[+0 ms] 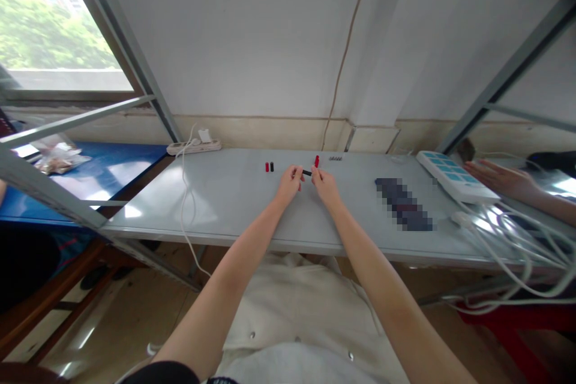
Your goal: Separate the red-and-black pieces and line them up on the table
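Note:
Over the middle of the grey table, my left hand is closed on the left end of a small dark rod. My right hand is closed near the rod's right end, with its fingers pinched; whether it also grips the rod is too small to tell. Just behind the right fingertips is a small red piece. A red cylinder and a black cylinder stand side by side to the left. Several tiny dark pieces lie in a row to the right, near the back edge.
A white power strip with a cable lies at the back left. On the right are a pixelated dark object, a large white-and-blue socket block, tangled white cables and another person's hand. Metal frame posts flank the table.

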A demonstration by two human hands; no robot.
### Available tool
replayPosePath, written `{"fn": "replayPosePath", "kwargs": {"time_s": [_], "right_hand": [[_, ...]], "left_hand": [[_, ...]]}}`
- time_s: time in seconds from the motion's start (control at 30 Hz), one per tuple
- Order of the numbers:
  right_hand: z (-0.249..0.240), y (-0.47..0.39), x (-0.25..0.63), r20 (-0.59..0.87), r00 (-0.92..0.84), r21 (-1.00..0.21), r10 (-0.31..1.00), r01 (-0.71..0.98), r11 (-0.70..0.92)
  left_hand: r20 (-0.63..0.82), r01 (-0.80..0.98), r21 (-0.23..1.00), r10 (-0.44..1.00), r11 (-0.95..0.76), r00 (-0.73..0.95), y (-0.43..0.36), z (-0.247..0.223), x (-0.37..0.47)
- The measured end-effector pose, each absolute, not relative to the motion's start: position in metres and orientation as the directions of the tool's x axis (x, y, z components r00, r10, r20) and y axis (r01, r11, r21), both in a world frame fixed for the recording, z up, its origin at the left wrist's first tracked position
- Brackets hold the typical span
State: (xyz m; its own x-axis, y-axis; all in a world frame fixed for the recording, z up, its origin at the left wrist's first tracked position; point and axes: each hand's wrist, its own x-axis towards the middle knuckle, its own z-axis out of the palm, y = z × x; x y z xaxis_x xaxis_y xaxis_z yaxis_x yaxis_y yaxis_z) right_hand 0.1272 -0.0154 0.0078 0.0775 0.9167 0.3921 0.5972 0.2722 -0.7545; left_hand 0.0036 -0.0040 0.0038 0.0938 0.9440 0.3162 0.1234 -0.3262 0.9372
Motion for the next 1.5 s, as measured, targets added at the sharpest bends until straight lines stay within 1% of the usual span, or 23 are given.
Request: {"fn": "replayPosePath", "kwargs": {"time_s": [0.13, 0.23, 0.37, 0.47, 0.53, 0.6, 0.67, 0.73, 0.9, 1.07, 1.2, 1.3, 1.5], "right_hand": [[0.009, -0.018, 0.126, 0.445, 0.05, -0.69, 0.894, 0.655, 0.307], [0.01, -0.018, 0.127, 0.472, 0.021, -0.659, 0.881, 0.672, 0.338], [0.008, -0.014, 0.131, 0.451, -0.002, -0.663, 0.893, 0.669, 0.336], [0.007, -0.011, 0.135, 0.475, 0.051, -0.703, 0.878, 0.622, 0.345], [0.007, -0.01, 0.135, 0.481, 0.086, -0.75, 0.873, 0.556, 0.359], [0.006, -0.008, 0.135, 0.488, 0.091, -0.784, 0.868, 0.484, 0.39], [0.005, -0.007, 0.132, 0.493, 0.062, -0.794, 0.868, 0.44, 0.419], [0.004, -0.007, 0.129, 0.48, 0.005, -0.791, 0.877, 0.434, 0.43], [0.001, -0.009, 0.126, 0.44, -0.129, -0.762, 0.888, 0.47, 0.446], [0.001, -0.01, 0.126, 0.375, -0.149, -0.773, 0.915, 0.494, 0.398], [0.0, -0.01, 0.126, 0.405, -0.147, -0.74, 0.903, 0.528, 0.418], [-0.002, -0.009, 0.126, 0.423, -0.166, -0.702, 0.891, 0.561, 0.438], [-0.007, -0.006, 0.128, 0.434, -0.198, -0.636, 0.879, 0.624, 0.455]], "left_hand": [[0.35, 0.167, 0.922, 0.936, -0.35, 0.027, -0.008, 0.006, 0.002], [0.349, 0.145, 0.931, 0.934, -0.336, -0.072, -0.005, 0.007, -0.002], [0.347, 0.075, 0.938, 0.912, -0.338, -0.22, 0.001, 0.006, -0.007], [0.346, 0.005, 0.933, 0.895, -0.359, -0.282, 0.004, 0.006, -0.008], [0.325, -0.032, 0.939, 0.915, -0.342, -0.239, 0.005, 0.006, -0.006], [0.289, -0.062, 0.953, 0.951, -0.297, -0.112, 0.004, 0.007, -0.004], [0.252, -0.107, 0.962, 0.968, -0.249, 0.013, 0.001, 0.009, -0.003], [0.225, -0.171, 0.963, 0.971, -0.21, 0.078, -0.001, 0.011, -0.002], [0.14, -0.276, 0.956, 0.978, -0.093, 0.154, -0.001, 0.011, -0.006], [0.112, -0.309, 0.949, 0.978, -0.053, 0.176, 0.0, 0.01, -0.007], [0.091, -0.331, 0.943, 0.981, -0.03, 0.17, 0.001, 0.009, -0.006], [0.078, -0.346, 0.938, 0.977, -0.004, 0.199, 0.002, 0.007, -0.005], [0.034, -0.277, 0.961, 0.979, 0.024, 0.202, 0.0, 0.008, -0.005]]}}
